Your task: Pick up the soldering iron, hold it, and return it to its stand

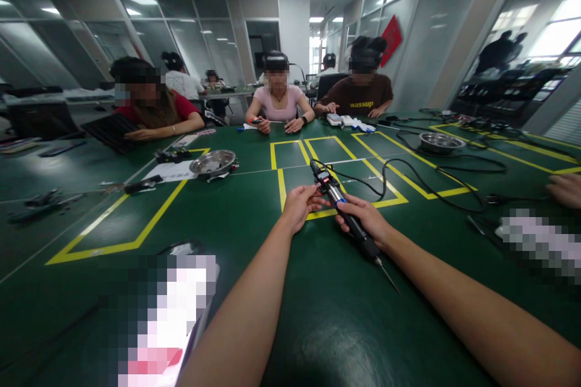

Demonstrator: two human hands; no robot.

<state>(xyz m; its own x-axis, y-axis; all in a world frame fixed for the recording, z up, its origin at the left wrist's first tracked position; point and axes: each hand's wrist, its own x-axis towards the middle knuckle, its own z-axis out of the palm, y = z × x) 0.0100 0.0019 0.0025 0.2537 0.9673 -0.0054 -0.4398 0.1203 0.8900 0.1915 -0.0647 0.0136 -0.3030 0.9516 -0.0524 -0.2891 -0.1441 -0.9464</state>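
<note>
My right hand (365, 221) is wrapped round the body of an electric screwdriver (336, 196), a dark tool with a blue and silver barrel. Its thin bit (388, 277) points back toward me, just above the green table (318, 308). My left hand (302, 204) has its fingers curled at the tool's upper end, where a red and black part sits. A black cable (390, 178) runs from the tool's top across the table to the right.
Yellow tape marks boxes on the table. Metal bowls stand at left (212, 163) and at far right (440, 143). Three people sit across the table, hands on it. Another person's hand (565, 188) rests at the right edge. Small tools (40, 201) lie at left.
</note>
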